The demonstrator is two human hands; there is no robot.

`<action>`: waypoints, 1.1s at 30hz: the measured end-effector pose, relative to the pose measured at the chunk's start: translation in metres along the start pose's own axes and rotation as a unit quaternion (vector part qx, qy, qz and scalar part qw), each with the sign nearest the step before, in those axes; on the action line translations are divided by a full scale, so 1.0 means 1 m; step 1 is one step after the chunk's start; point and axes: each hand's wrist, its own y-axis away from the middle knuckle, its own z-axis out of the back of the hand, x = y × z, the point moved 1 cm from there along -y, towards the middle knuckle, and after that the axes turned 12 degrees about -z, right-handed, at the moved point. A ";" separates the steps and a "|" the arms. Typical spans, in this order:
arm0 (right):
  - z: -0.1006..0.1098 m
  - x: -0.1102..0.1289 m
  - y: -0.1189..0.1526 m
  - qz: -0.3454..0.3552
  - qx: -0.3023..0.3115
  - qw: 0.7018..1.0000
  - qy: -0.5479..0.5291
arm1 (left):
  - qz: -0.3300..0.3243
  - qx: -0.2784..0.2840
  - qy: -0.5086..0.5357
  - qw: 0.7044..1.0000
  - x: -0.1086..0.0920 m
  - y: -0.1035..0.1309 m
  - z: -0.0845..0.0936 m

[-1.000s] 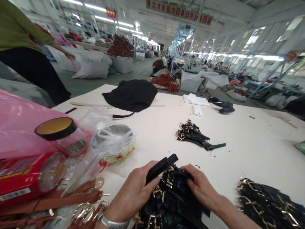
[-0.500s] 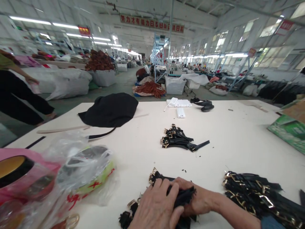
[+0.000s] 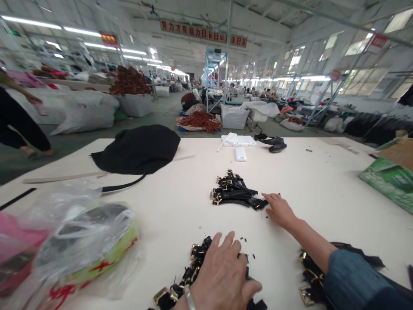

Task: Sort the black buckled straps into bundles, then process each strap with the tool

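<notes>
My left hand [image 3: 222,271] lies with its fingers stretched and spread over a near pile of black buckle straps [image 3: 193,271], which have gold-coloured buckles. A band circles that wrist. Farther out, my right hand [image 3: 280,211] reaches to the right end of a smaller bunch of similar straps [image 3: 234,189]. Its fingers are extended over the strap ends, and I cannot tell whether they touch. Part of a third strap pile [image 3: 309,275] shows beneath my right sleeve [image 3: 351,271].
A clear plastic bag [image 3: 87,245] with green and red parts lies on the left. Black cloth [image 3: 138,148], white power-bank-like blocks [image 3: 240,153] and a black strap-like item [image 3: 274,144] are farther back. A green box [image 3: 387,181] stands right. A person's legs [image 3: 19,125] show beyond the table [image 3: 161,206].
My right hand has left the near pile and moved forward and right to the farther bunch. My left hand has flattened and spread over the near straps. The camera view has shifted slightly.
</notes>
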 end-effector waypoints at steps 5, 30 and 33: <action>-0.001 -0.024 -0.004 0.032 0.025 0.999 0.026 | 0.040 0.053 0.038 0.997 0.023 0.004 -0.019; -0.008 0.097 0.003 0.094 0.018 0.995 -0.013 | 0.076 -0.029 -0.019 0.997 0.015 0.016 -0.001; -0.031 0.094 0.046 0.098 0.157 0.976 -0.114 | 0.123 -0.049 -0.057 0.990 0.013 0.013 0.000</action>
